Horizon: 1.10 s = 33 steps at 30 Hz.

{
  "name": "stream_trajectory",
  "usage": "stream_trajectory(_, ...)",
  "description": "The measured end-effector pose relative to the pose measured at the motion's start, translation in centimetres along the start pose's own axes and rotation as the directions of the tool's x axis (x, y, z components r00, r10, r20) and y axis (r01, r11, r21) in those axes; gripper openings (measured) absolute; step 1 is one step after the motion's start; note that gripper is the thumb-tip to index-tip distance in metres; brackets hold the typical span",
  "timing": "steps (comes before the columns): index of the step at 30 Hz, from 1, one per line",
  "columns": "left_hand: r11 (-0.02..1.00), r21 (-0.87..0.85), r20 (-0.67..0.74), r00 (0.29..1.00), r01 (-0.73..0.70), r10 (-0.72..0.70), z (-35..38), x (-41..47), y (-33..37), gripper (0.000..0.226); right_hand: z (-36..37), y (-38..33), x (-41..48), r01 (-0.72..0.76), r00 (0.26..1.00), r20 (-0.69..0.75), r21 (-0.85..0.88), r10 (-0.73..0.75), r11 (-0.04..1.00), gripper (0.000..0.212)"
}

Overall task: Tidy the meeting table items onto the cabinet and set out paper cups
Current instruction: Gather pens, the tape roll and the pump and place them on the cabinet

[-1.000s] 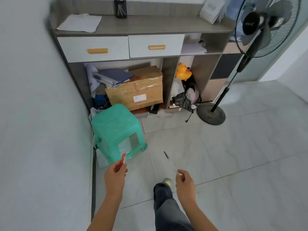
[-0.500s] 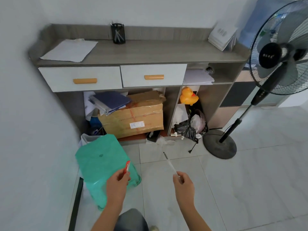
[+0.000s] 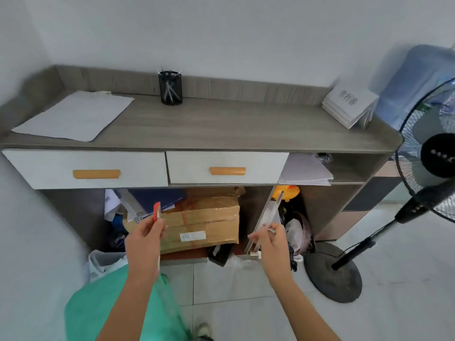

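Faced the cabinet (image 3: 221, 129) set against the wall, from the head view.

Noted the left hand (image 3: 144, 239) raised in front of the open lower bay, with its fingers (image 3: 161, 227) curled and pinching a red-capped pen (image 3: 156, 212). Could see only the cap end above the hand; most of the barrel is hidden behind the palm.

Noted the right hand (image 3: 273, 242) level with it, fingers pinching a clear pen (image 3: 269, 214) whose tip points up toward a yellow duck toy (image 3: 289, 191). Found the barrel hard to separate from the pale divider panel behind it.

Recorded both pens held in the air below the cabinet top, touching nothing but the hands.

Logged on the cabinet top:
- a black pen holder (image 3: 170, 87) at the back edge; could not count its contents
- white paper sheets (image 3: 73, 116) at the left end
- a leaning stack of white name cards (image 3: 349, 107) at the right end, print blurred

Logged under the drawers a taped cardboard box (image 3: 204, 217), partly covered by the left hand.

Marked a green stool (image 3: 115, 311) at the bottom, blurred, crossed by the left forearm and cut by the frame.

Marked a standing fan (image 3: 433, 156) at right, its cage cut off by the frame edge.
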<state>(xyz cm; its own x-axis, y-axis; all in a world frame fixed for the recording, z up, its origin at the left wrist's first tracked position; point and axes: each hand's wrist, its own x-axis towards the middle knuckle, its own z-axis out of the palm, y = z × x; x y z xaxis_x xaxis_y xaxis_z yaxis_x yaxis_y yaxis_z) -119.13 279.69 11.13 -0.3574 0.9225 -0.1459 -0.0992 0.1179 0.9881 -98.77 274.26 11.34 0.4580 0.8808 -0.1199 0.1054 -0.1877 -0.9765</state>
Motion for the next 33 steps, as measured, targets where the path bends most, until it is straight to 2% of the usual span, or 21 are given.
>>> stream_trajectory(5, 0.986, -0.109, -0.030, 0.992, -0.126, 0.124, 3.8, 7.4, 6.6, 0.021, 2.0, -5.5, 8.3, 0.086, 0.995, 0.045, 0.005, -0.086, 0.996, 0.007)
stream_trajectory(9, 0.961, -0.123, -0.038, 0.969, -0.247, 0.244, 6.0, 11.7, 10.3, 0.024, 3.5, -8.0, 13.8, 0.147, 0.988, 0.066, -0.072, -0.143, 0.986, 0.011)
stream_trajectory(13, 0.937, -0.158, -0.068, 0.950, -0.311, 0.303, 8.6, 16.0, 13.5, 0.022, 5.2, -10.9, 19.8, 0.209, 0.969, 0.155, -0.089, -0.194, 0.974, 0.011)
stream_trajectory(15, 0.914, -0.127, -0.096, 0.921, -0.387, 0.377, 10.1, 18.2, 15.1, 0.021, 6.2, -12.4, 22.9, 0.245, 0.954, 0.198, -0.072, -0.227, 0.967, 0.015)
stream_trajectory(19, 0.868, -0.068, -0.145, 0.866, -0.492, 0.479, 13.3, 23.5, 18.4, 0.015, 8.0, -15.5, 29.4, 0.353, 0.911, 0.241, -0.037, -0.335, 0.935, 0.007)
stream_trajectory(24, 0.841, -0.056, -0.201, 0.831, -0.539, 0.519, 17.7, 29.6, 21.4, 0.015, 10.4, -19.6, 36.5, 0.438, 0.861, 0.267, 0.040, -0.432, 0.898, 0.024)
stream_trajectory(33, 0.856, 0.120, -0.190, 0.835, -0.502, 0.517, 21.3, 39.2, 21.9, 0.017, 18.0, -23.9, 43.6, 0.448, 0.821, 0.370, 0.053, -0.435, 0.892, 0.020)
